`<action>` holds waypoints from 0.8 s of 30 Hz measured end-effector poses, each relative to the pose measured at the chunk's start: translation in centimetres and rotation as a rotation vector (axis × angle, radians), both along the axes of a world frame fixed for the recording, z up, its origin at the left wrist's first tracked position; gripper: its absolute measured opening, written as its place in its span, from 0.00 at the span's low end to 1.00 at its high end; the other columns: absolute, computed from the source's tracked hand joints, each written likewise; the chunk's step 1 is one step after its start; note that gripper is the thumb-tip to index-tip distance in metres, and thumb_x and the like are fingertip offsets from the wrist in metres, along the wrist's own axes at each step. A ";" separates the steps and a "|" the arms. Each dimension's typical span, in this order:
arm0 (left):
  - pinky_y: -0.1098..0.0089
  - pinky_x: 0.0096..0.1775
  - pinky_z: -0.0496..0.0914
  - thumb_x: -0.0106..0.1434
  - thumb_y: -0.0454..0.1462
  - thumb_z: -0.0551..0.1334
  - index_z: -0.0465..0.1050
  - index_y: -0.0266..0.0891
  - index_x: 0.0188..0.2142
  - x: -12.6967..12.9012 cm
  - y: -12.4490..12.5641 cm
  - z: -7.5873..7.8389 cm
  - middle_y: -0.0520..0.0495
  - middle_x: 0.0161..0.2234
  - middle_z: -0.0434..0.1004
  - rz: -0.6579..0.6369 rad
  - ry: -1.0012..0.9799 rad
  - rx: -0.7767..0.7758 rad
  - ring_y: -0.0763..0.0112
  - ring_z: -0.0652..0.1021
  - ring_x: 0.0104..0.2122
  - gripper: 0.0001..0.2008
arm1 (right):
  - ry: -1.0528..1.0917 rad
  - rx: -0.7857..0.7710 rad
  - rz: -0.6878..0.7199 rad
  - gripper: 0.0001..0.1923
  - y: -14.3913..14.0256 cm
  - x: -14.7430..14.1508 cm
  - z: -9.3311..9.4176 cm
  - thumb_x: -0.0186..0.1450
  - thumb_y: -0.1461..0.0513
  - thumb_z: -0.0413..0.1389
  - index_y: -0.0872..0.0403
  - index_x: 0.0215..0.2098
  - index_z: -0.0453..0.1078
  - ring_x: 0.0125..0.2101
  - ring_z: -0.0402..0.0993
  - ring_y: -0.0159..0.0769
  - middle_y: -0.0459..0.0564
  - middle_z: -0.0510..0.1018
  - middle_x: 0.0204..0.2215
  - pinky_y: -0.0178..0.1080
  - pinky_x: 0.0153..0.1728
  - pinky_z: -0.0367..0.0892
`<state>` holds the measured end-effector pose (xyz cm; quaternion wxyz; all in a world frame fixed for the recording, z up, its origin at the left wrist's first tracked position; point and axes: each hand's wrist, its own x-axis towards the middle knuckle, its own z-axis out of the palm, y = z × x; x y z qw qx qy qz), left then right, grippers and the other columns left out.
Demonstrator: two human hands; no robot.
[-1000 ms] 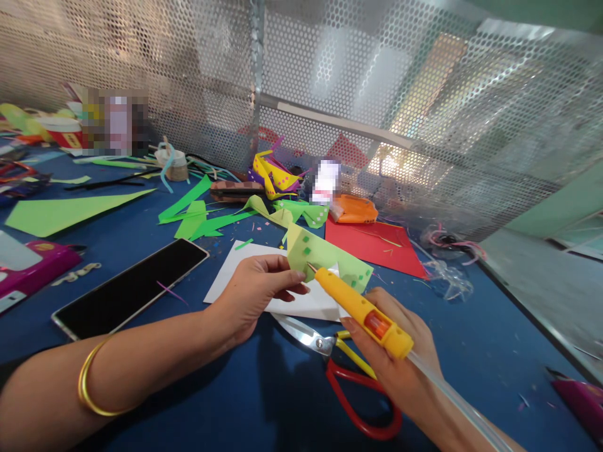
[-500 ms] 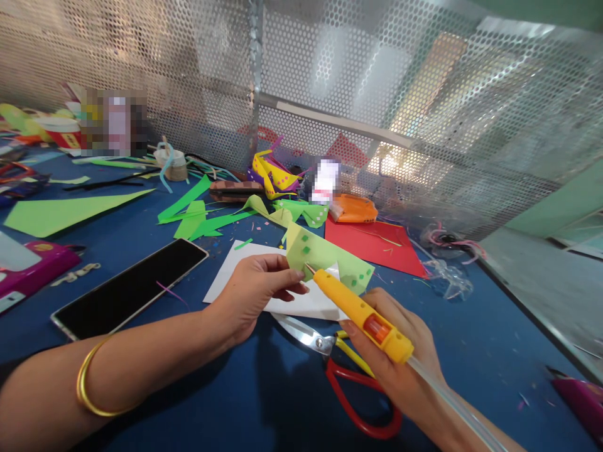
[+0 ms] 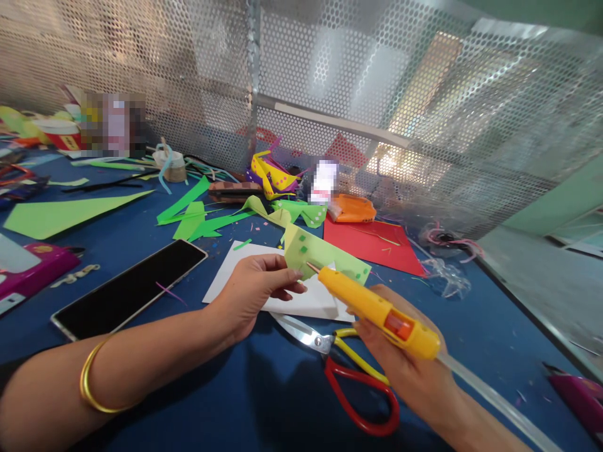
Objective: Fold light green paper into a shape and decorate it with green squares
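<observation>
At the far left a magenta box (image 3: 28, 273) lay on the blue tabletop (image 3: 264, 402), with a dark smartphone (image 3: 129, 287) just beside it and green paper offcuts (image 3: 198, 216) farther back. The left hand (image 3: 252, 292), its grip closed, pinched the near corner of a folded light-green paper piece (image 3: 325, 257) dotted with darker green squares, held just above a white sheet (image 3: 245, 267). The paper looked light, thin and floppy; it would likely crease easily, so a hold at the edge close to the glue point seemed soundest. The right hand (image 3: 409, 364) was clenched around a yellow hot glue gun (image 3: 377, 307), its nozzle touching or almost touching the paper. Red-handled scissors (image 3: 348, 370) lay open beneath both hands, the nearest obstruction. Farther right lay a red sheet (image 3: 377, 245) and clear plastic scraps (image 3: 443, 276), before a perforated metal screen (image 3: 330, 75).
</observation>
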<state>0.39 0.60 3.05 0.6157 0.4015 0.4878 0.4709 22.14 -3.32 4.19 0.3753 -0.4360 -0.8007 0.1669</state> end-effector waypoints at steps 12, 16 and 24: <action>0.76 0.29 0.68 0.52 0.36 0.71 0.77 0.35 0.26 -0.3 0.6 0.5 0.49 0.24 0.79 0.065 -0.025 -0.027 0.73 0.79 0.27 0.06 | 0.270 -0.151 -0.464 0.22 5.2 6.8 1.7 0.65 0.47 0.53 0.58 0.32 0.75 0.19 0.67 0.29 0.50 0.74 0.20 0.34 0.17 0.60; 0.76 0.28 0.69 0.48 0.35 0.73 0.77 0.35 0.26 -0.8 1.1 0.9 0.49 0.24 0.79 0.137 -0.061 -0.013 0.72 0.79 0.27 0.08 | -0.143 -0.232 -0.638 0.27 8.4 13.3 1.1 0.66 0.47 0.46 0.59 0.36 0.76 0.22 0.71 0.31 0.53 0.78 0.26 0.41 0.24 0.60; 0.78 0.27 0.70 0.47 0.34 0.73 0.77 0.34 0.28 -1.5 2.1 1.2 0.48 0.27 0.78 0.239 -0.095 0.011 0.71 0.80 0.27 0.09 | -0.596 -0.137 -1.000 0.13 11.3 19.5 -2.0 0.61 0.56 0.59 0.58 0.38 0.76 0.34 0.74 0.53 0.65 0.75 0.35 0.44 0.30 0.60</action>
